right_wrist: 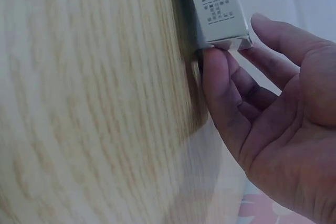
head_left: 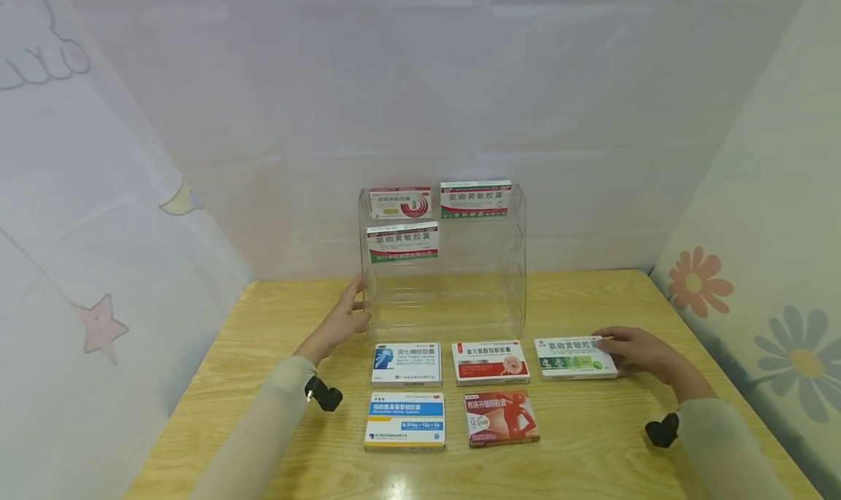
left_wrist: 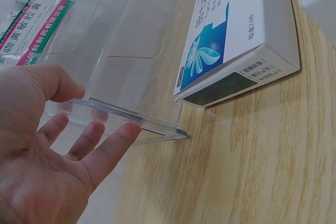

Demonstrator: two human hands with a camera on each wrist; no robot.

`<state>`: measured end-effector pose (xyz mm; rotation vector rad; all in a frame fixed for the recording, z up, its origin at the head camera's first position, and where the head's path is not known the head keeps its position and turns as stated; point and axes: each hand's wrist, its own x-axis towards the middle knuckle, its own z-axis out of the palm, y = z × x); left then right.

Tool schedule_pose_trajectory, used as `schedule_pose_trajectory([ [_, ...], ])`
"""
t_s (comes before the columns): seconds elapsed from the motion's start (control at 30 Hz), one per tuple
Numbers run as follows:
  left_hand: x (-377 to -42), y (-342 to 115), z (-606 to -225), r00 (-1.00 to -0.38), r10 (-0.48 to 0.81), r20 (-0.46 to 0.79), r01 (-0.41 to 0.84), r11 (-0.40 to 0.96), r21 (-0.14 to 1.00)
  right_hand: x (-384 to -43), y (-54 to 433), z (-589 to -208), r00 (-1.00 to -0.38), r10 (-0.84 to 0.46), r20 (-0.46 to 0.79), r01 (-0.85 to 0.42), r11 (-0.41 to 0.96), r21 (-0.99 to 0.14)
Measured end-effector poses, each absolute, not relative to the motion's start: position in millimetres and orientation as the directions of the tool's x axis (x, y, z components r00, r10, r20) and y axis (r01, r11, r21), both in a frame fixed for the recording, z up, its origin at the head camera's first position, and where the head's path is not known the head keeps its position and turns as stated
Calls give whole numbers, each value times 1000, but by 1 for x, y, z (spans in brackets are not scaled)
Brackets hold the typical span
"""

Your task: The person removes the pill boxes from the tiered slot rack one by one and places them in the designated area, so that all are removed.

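A clear plastic display rack (head_left: 473, 288) stands at the back of the wooden table. My left hand (head_left: 344, 317) holds its left side edge; in the left wrist view the thumb lies on one face of the clear panel and the fingertips (left_wrist: 128, 129) on the other. At the right end of the front row, my right hand (head_left: 634, 350) grips the right end of a white and green medicine box (head_left: 571, 358). The end of that box (right_wrist: 218, 3) shows between thumb and fingers in the right wrist view, low over the tabletop.
Three medicine boxes sit in the rack's upper tiers, one of them a pink-and-white box (head_left: 401, 203). In front lie a white-blue box (head_left: 407, 365), a red-white box (head_left: 490, 363), a blue-striped box (head_left: 404, 421) and a red box (head_left: 502, 418). Cloth walls (head_left: 420, 84) enclose the table.
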<state>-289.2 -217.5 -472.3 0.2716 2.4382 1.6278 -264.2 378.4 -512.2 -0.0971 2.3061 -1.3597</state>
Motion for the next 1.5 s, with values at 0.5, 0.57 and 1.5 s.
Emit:
schedule_pose_trajectory([
  [0.5,-296,-220,-488,-971,232,-51,45,391,919,-253,372,-481,-948,-288,-136,-76,620,-781],
  [0.57,-297,-220,-488,-971,234,-50,47,390,920,-252,365,-472,-947,-308,-93,-125,619,-775],
  [1.5,-294,-220,-486,-972,234,-36,54,370,927,-298,209,-364,-886,-433,167,-398,525,-753],
])
